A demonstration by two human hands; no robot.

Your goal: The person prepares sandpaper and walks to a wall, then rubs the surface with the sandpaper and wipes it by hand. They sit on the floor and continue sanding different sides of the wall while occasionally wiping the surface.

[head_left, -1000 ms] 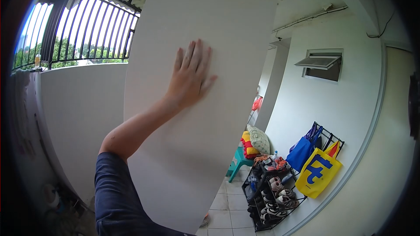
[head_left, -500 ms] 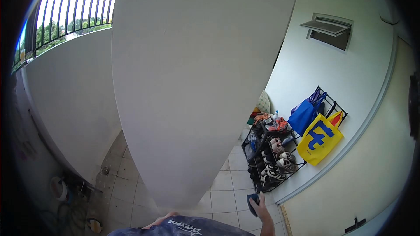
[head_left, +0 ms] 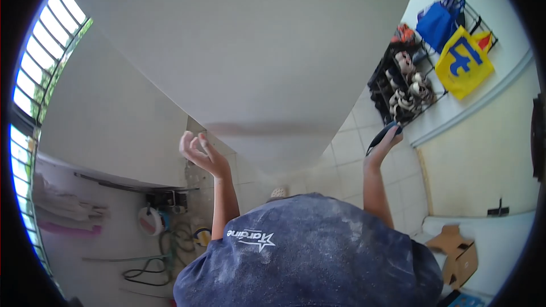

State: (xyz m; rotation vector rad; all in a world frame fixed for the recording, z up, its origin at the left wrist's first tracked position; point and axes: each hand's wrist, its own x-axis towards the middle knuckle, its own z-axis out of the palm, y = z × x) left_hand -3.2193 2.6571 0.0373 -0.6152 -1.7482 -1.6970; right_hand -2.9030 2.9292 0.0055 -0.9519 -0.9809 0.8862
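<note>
My left hand point(head_left: 202, 153), dusted white, is raised in front of the left edge of a large white wall panel point(head_left: 273, 62). Its fingers are loosely curled and apart, with nothing between them. On the other side, my right hand point(head_left: 382, 149) grips a dark, flat, rounded pad point(head_left: 380, 136) along its edge, beside the panel's right edge. The face of the pad is turned away from view. A faint darker band crosses the lower part of the panel. White dust marks my blue shirt point(head_left: 318, 250).
A shoe rack point(head_left: 404, 85) stands right, below blue point(head_left: 438, 25) and yellow bags point(head_left: 465, 62) hung on a wall grid. At lower left are a hose point(head_left: 170, 244) and a white round item point(head_left: 151, 222). A cardboard box point(head_left: 458, 256) lies lower right; window bars point(head_left: 45, 45) are left.
The view has tilted down, showing more of my shirt and the floor. My left hand has come up into view, while my right hand still holds the pad and appears higher.
</note>
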